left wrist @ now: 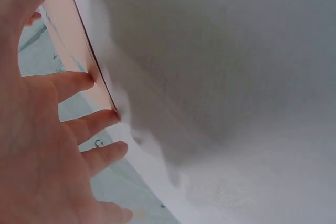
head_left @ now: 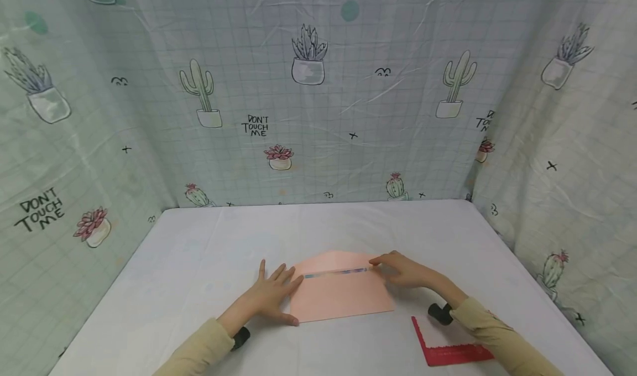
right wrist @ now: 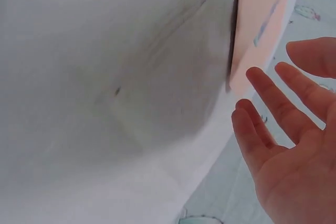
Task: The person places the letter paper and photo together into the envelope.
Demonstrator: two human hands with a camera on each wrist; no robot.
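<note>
A peach envelope [head_left: 340,296] lies on the white table, its rounded flap [head_left: 335,261] folded out toward the far side. Along the fold runs a narrow bluish strip [head_left: 335,273]. My left hand [head_left: 269,296] is spread at the envelope's left side, with fingertips [left wrist: 107,115] right at its edge and the thumb by the near left corner. On the far right, my right hand [head_left: 403,271] hovers at the envelope's side, index finger near the strip's right end. The right wrist view shows its fingers [right wrist: 273,103] loosely bent and the thumb apart from them.
Under the right forearm lies a flat piece with a red, ragged-edged border [head_left: 455,355] on two sides. Black wrist cameras [head_left: 440,313] sit below both wrists. A cactus-print cloth [head_left: 318,116] hangs behind the table and along its sides.
</note>
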